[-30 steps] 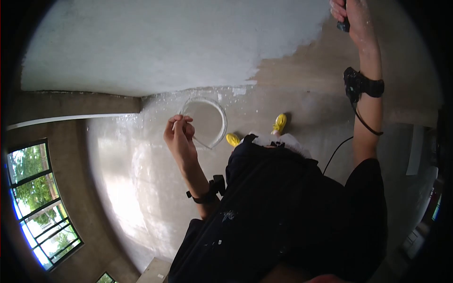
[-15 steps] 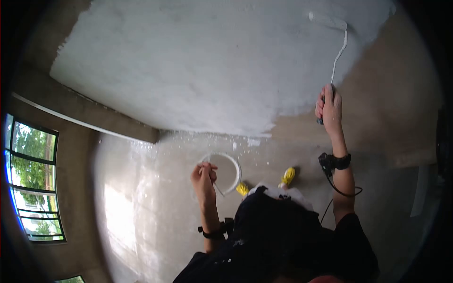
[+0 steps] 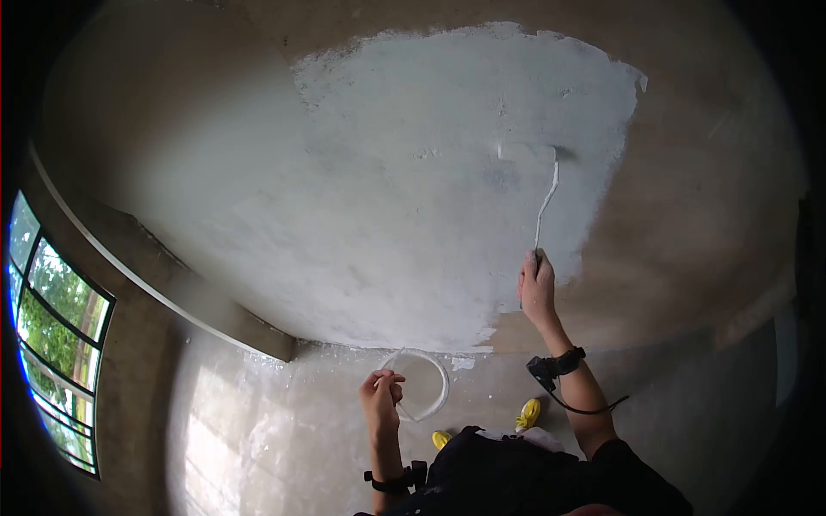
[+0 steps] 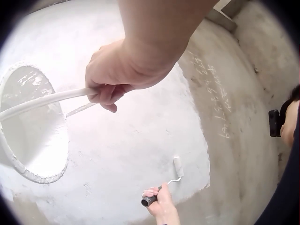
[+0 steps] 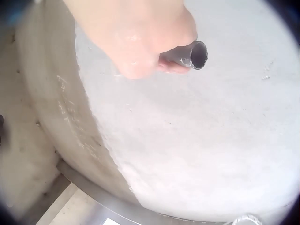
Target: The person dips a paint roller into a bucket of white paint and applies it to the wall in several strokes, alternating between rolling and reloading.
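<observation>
My right hand (image 3: 539, 291) grips the dark handle of a paint roller, whose white sleeve (image 3: 527, 152) lies against the whitened part of the wall (image 3: 413, 206). In the right wrist view the hollow end of the black handle (image 5: 199, 55) sticks out of the fist. My left hand (image 3: 380, 404) has its fingers curled round the white handle of a bucket (image 3: 446, 391), which hangs beside it. The left wrist view shows that handle (image 4: 51, 99) running from the fingers over the bucket's round, paint-coated rim (image 4: 65, 154).
Bare brown wall (image 3: 688, 215) borders the white area on the right. Windows (image 3: 60, 318) stand at the far left, near a ledge (image 3: 274, 342) at the wall's foot. White spots mark the floor (image 3: 284, 430) around the yellow shoes (image 3: 528, 414). Pale writing (image 4: 218, 93) shows on the bare wall.
The head view has tilted up, showing more wall. The roller, out of sight at first, has come into view and sits lower and further left in the picture. Both hands keep their grips.
</observation>
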